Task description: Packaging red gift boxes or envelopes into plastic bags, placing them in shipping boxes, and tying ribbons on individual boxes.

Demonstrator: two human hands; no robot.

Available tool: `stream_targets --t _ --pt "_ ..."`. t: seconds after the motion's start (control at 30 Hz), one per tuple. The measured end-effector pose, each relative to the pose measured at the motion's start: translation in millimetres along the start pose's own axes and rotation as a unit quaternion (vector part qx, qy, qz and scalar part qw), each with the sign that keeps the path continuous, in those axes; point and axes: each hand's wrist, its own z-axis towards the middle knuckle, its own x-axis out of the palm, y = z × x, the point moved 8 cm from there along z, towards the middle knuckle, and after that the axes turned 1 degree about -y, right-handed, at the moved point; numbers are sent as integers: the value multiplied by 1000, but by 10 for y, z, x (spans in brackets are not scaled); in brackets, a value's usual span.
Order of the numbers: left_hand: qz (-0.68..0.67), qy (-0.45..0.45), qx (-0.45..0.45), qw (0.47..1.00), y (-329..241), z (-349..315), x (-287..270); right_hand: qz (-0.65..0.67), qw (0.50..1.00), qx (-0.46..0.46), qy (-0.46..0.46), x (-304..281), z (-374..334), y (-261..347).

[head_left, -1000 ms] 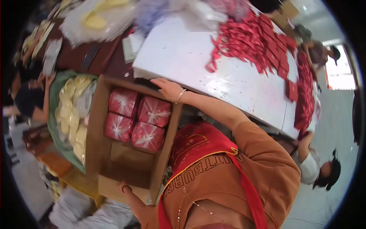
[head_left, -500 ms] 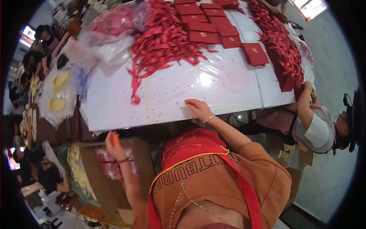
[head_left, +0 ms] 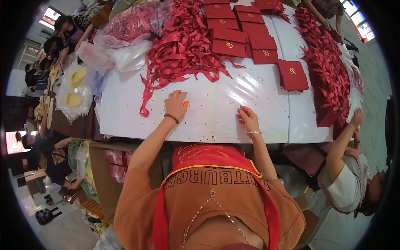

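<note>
got the left hand (head_left: 176, 102) loosely open over the white table (head_left: 125, 125), palm down, with fingers slightly bent. can spot a small orange piece (head_left: 186, 103) by the thumb, but can't tell worn from pinched. can't be sure of contact with the tabletop either. got the right hand (head_left: 248, 118) half open, with softly curled fingers, on or just above the same surface, hard to say which.

see the red ribbons (head_left: 183, 54) heaped just beyond the left hand: flat, narrow, satiny-looking strips in a messy tangle, with one strand trailing down to the left of that hand. right of the heap, flat red pouches (head_left: 228, 43) in overlapping rows, rectangular and crisp-edged, with shiny gold emblems. then a small red stack (head_left: 292, 75) of the same look, well apart from the right hand. further right, a long frilly row (head_left: 327, 68) of looped red ribbon.

as for the tabletop, glossy, with streaky glare and tiny reddish specks. at far left, crinkly see-through plastic (head_left: 114, 52). below the near edge, a brown cardboard box (head_left: 102, 175) with shiny red packs (head_left: 118, 173) inside.
</note>
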Motion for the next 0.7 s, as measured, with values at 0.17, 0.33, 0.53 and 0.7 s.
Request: stream_targets --t 0.17,0.33,0.53,0.7 --pt "92 91 -65 989 453 618 173 20 1000 0 -15 207 102 32" --pt "95 74 -59 991 1202 1729 112 34 999 16 -16 350 188 56" --pt "102 339 78 932 535 2445 -82 57 996 -2 -75 110 382 255" --pt "-370 185 25 910 -505 2821 -35 -59 983 -99 -144 -89 892 793"
